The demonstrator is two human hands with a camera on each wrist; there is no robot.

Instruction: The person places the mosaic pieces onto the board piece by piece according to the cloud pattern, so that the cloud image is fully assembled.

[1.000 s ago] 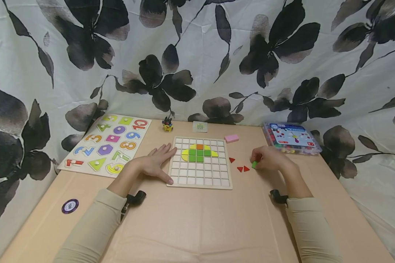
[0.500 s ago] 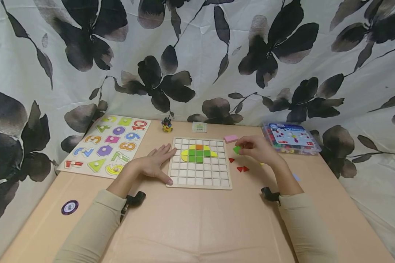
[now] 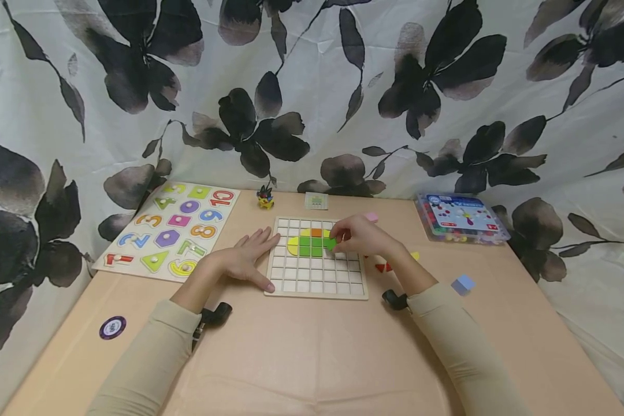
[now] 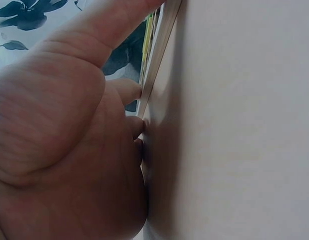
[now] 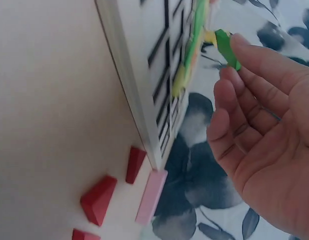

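White cloth [image 3: 322,81] printed with dark flowers hangs beyond both hands, and a pale tan table [image 3: 312,346] spreads beneath them. The right hand [image 3: 366,237] pinches a green block [image 5: 227,49] over the grid board [image 3: 317,284]; whether the two touch, I cannot tell. Fingers spread, the left hand [image 3: 247,260] rests at that board's left edge. Left of it lies a number puzzle [image 3: 184,234]; beyond the right hand sits a plastic box [image 3: 463,216].

It looks like a play corner, the room itself unclear: a flower-printed cloth [image 3: 333,75] hangs behind the worktop [image 3: 270,358], which carries a number puzzle [image 3: 184,236] and toy figure [image 3: 265,199].
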